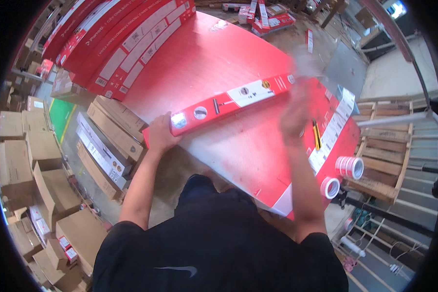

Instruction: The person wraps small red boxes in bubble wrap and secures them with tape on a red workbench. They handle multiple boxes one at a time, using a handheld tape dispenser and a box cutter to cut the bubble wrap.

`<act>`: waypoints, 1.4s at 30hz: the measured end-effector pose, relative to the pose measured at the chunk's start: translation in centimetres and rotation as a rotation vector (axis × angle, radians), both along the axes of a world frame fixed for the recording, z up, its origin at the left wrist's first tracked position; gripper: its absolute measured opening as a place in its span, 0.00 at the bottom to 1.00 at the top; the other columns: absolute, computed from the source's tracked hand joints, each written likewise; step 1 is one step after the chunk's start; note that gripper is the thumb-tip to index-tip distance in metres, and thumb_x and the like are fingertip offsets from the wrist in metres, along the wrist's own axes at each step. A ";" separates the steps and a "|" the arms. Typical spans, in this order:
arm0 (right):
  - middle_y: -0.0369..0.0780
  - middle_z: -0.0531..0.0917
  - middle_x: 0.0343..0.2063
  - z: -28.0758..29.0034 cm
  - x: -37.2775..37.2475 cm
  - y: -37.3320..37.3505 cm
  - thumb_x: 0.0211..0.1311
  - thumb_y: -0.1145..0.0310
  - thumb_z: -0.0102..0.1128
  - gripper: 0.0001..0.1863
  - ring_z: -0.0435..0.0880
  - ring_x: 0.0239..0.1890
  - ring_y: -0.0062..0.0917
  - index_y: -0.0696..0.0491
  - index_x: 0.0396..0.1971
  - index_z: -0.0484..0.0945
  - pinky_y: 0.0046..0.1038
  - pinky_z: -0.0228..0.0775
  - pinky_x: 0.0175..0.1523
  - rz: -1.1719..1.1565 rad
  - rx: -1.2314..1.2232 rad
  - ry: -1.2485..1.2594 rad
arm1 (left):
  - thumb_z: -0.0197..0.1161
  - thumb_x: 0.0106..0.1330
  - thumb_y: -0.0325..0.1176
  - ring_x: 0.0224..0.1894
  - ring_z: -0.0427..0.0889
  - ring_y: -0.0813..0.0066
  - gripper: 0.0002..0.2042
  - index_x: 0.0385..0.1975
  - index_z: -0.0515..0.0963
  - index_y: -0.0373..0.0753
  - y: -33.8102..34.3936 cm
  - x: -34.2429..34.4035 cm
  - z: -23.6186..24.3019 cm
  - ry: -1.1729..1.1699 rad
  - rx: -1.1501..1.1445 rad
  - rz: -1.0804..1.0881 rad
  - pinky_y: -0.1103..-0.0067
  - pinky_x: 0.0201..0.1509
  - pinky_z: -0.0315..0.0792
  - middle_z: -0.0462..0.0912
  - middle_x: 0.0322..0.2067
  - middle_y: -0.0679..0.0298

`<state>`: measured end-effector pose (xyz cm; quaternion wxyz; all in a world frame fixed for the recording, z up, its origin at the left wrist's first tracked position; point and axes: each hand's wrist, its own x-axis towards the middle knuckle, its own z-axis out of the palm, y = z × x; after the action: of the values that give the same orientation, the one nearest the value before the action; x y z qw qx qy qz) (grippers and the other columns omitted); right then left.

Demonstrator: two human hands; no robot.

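Note:
A long, narrow red box (214,108) with pictures of a long-handled tool on it lies slantwise across the red tabletop (219,61). My left hand (161,132) is wrapped round its near left end. Close to the box's other end, my right hand (296,114) is raised and smeared by motion, so its fingers cannot be made out. A pale blur shows just beyond that hand; what it is cannot be told. Right of this hand lies a yellow and black utility knife (317,135). Two rolls of tape, one red and white (349,167) and one mostly white (330,188), sit at the table's right edge.
Large red boxes (126,44) stand in a row at the table's far left. Brown cartons (114,126) and a white box (102,151) lean below them. More cartons (14,160) are piled on the left. A wooden pallet (384,146) lies at the right.

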<state>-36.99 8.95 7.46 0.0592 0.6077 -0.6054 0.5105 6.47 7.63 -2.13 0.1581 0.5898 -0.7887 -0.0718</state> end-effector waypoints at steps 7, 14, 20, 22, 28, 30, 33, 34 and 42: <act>0.53 0.60 0.81 -12.8 8.8 -0.8 0.76 0.58 0.58 0.39 0.56 0.84 0.46 0.50 0.83 0.58 0.55 0.47 0.84 0.532 0.637 0.550 | 0.84 0.42 0.52 0.61 0.78 0.51 0.52 0.70 0.71 0.35 -0.3 0.7 -0.5 0.010 0.158 0.061 0.58 0.69 0.68 0.80 0.56 0.52; 0.53 0.76 0.69 -7.6 7.9 -10.9 0.74 0.53 0.62 0.29 0.72 0.73 0.49 0.53 0.68 0.77 0.52 0.62 0.77 0.717 0.828 0.514 | 0.84 0.41 0.54 0.58 0.77 0.52 0.52 0.68 0.71 0.33 -1.0 0.7 -0.2 -0.016 0.244 0.046 0.59 0.66 0.68 0.78 0.52 0.52; 0.49 0.89 0.40 -7.3 11.3 -16.2 0.70 0.49 0.66 0.22 0.87 0.48 0.48 0.56 0.43 0.87 0.48 0.77 0.56 0.674 1.194 0.615 | 0.85 0.43 0.57 0.55 0.79 0.52 0.50 0.65 0.73 0.33 -4.3 0.7 1.9 -0.174 0.440 -0.020 0.59 0.63 0.71 0.80 0.48 0.53; 0.47 0.88 0.40 -8.0 11.8 -15.9 0.68 0.51 0.67 0.21 0.88 0.47 0.42 0.56 0.43 0.86 0.47 0.77 0.58 0.780 0.735 0.636 | 0.85 0.43 0.58 0.56 0.82 0.49 0.50 0.64 0.75 0.34 -7.5 1.5 2.5 -0.055 0.630 -0.067 0.59 0.64 0.73 0.83 0.50 0.50; 0.46 0.84 0.52 -10.7 11.5 -18.9 0.67 0.55 0.65 0.24 0.83 0.60 0.34 0.57 0.55 0.80 0.52 0.50 0.82 0.568 0.476 0.560 | 0.87 0.49 0.54 0.61 0.86 0.55 0.44 0.64 0.80 0.34 -15.8 4.9 -0.3 0.427 1.204 -0.070 0.66 0.68 0.75 0.87 0.57 0.48; 0.50 0.81 0.61 -11.5 10.9 -18.9 0.70 0.56 0.63 0.29 0.78 0.68 0.40 0.58 0.64 0.76 0.59 0.40 0.84 0.266 0.378 0.378 | 0.87 0.52 0.49 0.59 0.86 0.60 0.42 0.65 0.80 0.35 -16.3 4.4 -2.2 0.622 1.306 -0.085 0.68 0.68 0.76 0.88 0.56 0.50; 0.53 0.72 0.71 -12.5 9.9 -13.6 0.72 0.57 0.60 0.34 0.68 0.75 0.49 0.57 0.73 0.68 0.62 0.40 0.83 -0.127 0.311 0.100 | 0.87 0.56 0.45 0.56 0.86 0.68 0.40 0.67 0.79 0.34 -19.4 -1.0 -3.4 0.832 1.354 -0.168 0.68 0.67 0.76 0.88 0.55 0.56; 0.53 0.71 0.72 -12.9 9.3 -10.8 0.71 0.57 0.61 0.35 0.68 0.76 0.50 0.58 0.74 0.68 0.62 0.42 0.83 -0.106 0.369 0.144 | 0.87 0.56 0.46 0.56 0.86 0.68 0.40 0.67 0.79 0.34 -21.1 -4.1 -2.7 0.862 1.374 -0.152 0.68 0.67 0.76 0.88 0.56 0.57; 0.54 0.70 0.74 -17.4 7.5 2.5 0.68 0.56 0.62 0.36 0.65 0.78 0.51 0.56 0.73 0.72 0.57 0.49 0.83 0.085 0.865 0.284 | 0.59 0.78 0.42 0.26 0.78 0.74 0.11 0.44 0.80 0.40 -53.5 -25.7 22.5 2.173 0.285 -0.322 0.77 0.28 0.68 0.80 0.26 0.67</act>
<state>-29.50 11.43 -9.94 -0.1385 0.6650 -0.7233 0.1245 -19.24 -45.90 20.36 0.6857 0.1161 -0.2821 -0.6609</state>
